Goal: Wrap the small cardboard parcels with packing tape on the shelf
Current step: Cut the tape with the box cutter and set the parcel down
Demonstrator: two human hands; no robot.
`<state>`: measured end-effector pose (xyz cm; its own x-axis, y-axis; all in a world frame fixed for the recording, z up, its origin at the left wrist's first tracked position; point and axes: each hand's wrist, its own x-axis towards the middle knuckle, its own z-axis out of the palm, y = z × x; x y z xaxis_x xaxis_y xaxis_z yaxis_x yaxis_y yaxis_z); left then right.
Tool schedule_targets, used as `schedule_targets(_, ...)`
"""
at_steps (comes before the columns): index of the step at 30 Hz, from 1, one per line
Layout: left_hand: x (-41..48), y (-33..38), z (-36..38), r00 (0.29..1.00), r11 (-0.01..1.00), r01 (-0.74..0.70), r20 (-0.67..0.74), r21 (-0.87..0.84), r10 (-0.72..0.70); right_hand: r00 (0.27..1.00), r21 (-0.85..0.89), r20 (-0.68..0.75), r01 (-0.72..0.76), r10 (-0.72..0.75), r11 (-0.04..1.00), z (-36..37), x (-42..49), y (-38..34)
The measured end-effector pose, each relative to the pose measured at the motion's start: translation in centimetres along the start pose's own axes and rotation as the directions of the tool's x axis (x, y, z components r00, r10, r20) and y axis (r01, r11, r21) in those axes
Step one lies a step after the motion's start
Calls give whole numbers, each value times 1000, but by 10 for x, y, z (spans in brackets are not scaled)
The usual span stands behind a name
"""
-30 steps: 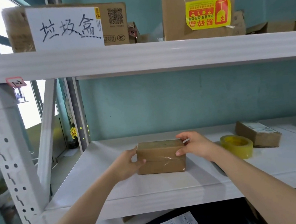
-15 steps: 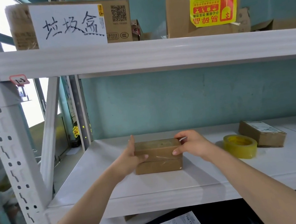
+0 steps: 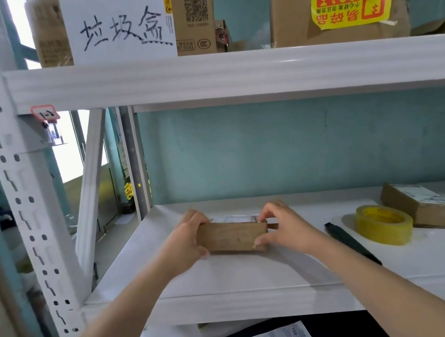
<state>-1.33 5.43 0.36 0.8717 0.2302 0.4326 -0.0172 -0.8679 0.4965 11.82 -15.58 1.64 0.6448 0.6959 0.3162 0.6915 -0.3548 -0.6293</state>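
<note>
Both hands grip one parcel (image 3: 231, 235) on the shelf (image 3: 230, 283): left hand (image 3: 187, 239) curled round its left end, right hand (image 3: 283, 228) pinching its right. A tape roll (image 3: 382, 223) lies to the right.

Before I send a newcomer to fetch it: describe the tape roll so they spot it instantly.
On the white rack's shelf, look right of the held parcel. The tape roll lies flat between a thin black object and a labelled cardboard box. It is the only yellow ring there.
</note>
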Motion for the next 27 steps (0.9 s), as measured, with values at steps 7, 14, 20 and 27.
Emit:
schedule_targets(7, -1, -15, 1, 986, 966, 124, -82, -228, -146, 993, 206, 85, -103, 87, 973, -3, 4, 5)
schedule_targets(14, 4, -8, 20, 834, 888, 407, -310, -213, -456, 989, 346, 88, -142, 119, 927, 6, 5, 4)
schedule_targets(20, 14, 10, 37, 930, 857, 305, -62, -414, -361, 982, 404, 144, -171, 122, 899, 13, 8, -1)
schedule_targets(27, 18, 2, 26, 925, 850, 286, -103, -442, -366, 988, 444, 75, -155, 136, 882, 11, 6, -10)
